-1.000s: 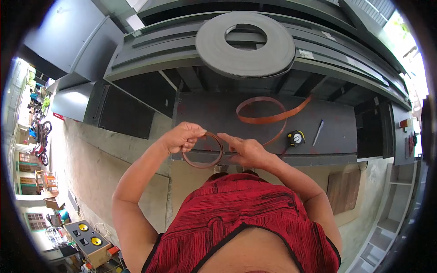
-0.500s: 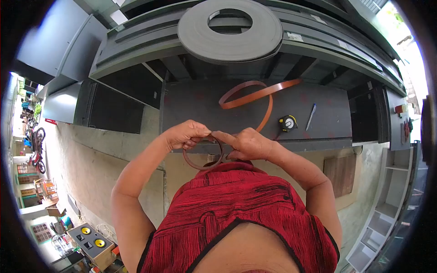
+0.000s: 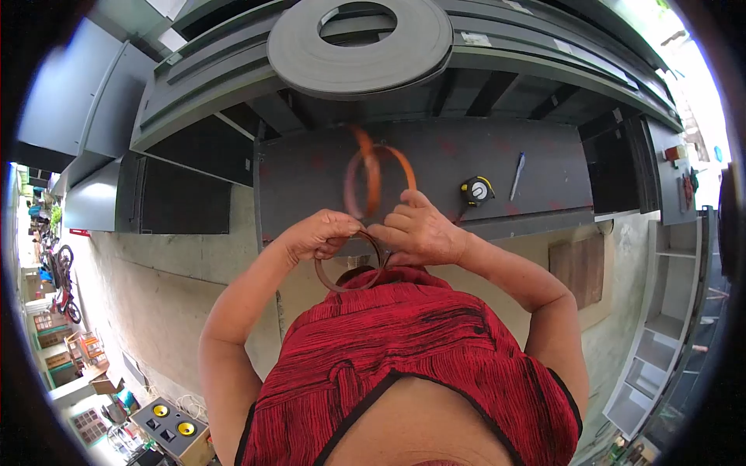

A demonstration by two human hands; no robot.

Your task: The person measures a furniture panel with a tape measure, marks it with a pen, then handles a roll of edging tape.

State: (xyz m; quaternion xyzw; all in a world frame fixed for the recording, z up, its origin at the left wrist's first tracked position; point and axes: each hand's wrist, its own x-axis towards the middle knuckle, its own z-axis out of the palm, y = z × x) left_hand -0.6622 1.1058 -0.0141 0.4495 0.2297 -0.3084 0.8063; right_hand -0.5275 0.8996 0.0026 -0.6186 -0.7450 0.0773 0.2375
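Close to my body, my left hand [image 3: 325,233] pinches the top of a small brown coil of edge banding [image 3: 336,288]. My right hand [image 3: 420,233] is at the coil's right side, with the fingers curled on the strip. Beyond the hands, the loose orange length of the same edge banding [image 3: 409,166] loops above the dark panel, partly smeared by motion. My fingers hide part of the strip between the coil and this loop.
A large grey roll of banding [image 3: 350,74] lies on the dark framework behind the panel [image 3: 303,171]. On the panel's right are a tape measure [image 3: 476,190] and a blue pen [image 3: 517,177]. A speaker box [image 3: 172,426] stands at lower left, a shelf unit [image 3: 660,311] at right.
The loose orange strip has swung left and stands more upright. My right hand has shifted slightly right, its fingers more curled. The whole view has shifted a little.
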